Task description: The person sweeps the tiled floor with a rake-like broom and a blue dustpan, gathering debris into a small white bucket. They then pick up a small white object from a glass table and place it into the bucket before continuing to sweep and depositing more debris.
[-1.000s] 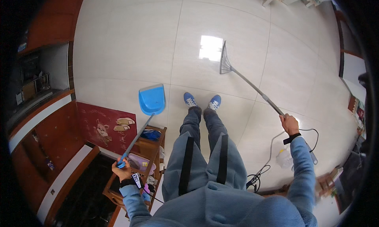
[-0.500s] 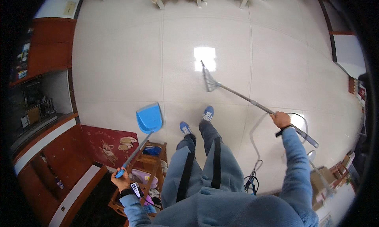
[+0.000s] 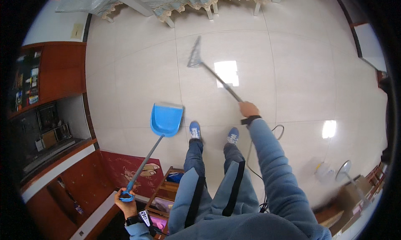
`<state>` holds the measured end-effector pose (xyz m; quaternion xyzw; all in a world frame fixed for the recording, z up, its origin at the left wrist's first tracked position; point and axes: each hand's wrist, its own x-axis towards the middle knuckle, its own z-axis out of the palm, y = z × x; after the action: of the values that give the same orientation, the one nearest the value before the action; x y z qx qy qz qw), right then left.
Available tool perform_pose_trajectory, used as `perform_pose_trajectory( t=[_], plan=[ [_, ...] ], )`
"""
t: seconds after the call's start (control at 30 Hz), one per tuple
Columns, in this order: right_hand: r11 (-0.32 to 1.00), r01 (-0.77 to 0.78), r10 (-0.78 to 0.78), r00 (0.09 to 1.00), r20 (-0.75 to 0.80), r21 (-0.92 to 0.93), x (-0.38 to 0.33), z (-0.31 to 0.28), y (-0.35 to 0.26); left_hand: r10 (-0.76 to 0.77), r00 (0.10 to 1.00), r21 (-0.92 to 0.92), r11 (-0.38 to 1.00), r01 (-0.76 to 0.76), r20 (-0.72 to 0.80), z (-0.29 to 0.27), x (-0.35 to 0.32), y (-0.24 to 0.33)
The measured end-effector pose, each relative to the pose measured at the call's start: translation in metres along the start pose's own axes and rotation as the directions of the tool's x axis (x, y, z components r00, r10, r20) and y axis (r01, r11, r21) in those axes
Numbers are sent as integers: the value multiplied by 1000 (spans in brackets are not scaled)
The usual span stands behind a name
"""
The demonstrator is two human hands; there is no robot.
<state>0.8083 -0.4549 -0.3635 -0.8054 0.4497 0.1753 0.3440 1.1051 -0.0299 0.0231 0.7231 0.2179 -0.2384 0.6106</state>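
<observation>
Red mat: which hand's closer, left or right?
Left. The left hand, gripping the dustpan handle, is just below the red mat in the view; the right hand, on the grey pole, is well up and to the right of it.

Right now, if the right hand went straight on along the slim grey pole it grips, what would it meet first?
Likely the pale, glossy tiled floor, near the grey, triangular head of the pole; how high the right hand sits is unclear.

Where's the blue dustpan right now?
In the head view, the dustpan is left of centre, just left of the left shoe; the left hand holds its handle.
</observation>
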Motion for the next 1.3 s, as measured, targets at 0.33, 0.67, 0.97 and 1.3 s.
perform_pose_trajectory(
  t=[0.33, 0.67, 0.97, 1.3],
  plan=[
    [798, -579, 575, 814, 74, 168, -231, -2, 44, -34, 973, 104, 994, 10, 227, 77, 126, 48],
    [729, -472, 538, 843, 11, 496, 54, 5, -91, 11, 823, 320, 918, -233, 569, 117, 163, 107],
    [567, -693, 690, 695, 202, 445, -320, 121, -75, -59, 795, 409, 879, -245, 604, 133, 133, 117],
    [479, -459, 768, 632, -105, 748, -256, 41, 53, -66, 761, 485, 805, -341, 645, 183, 29, 126]
  ],
)
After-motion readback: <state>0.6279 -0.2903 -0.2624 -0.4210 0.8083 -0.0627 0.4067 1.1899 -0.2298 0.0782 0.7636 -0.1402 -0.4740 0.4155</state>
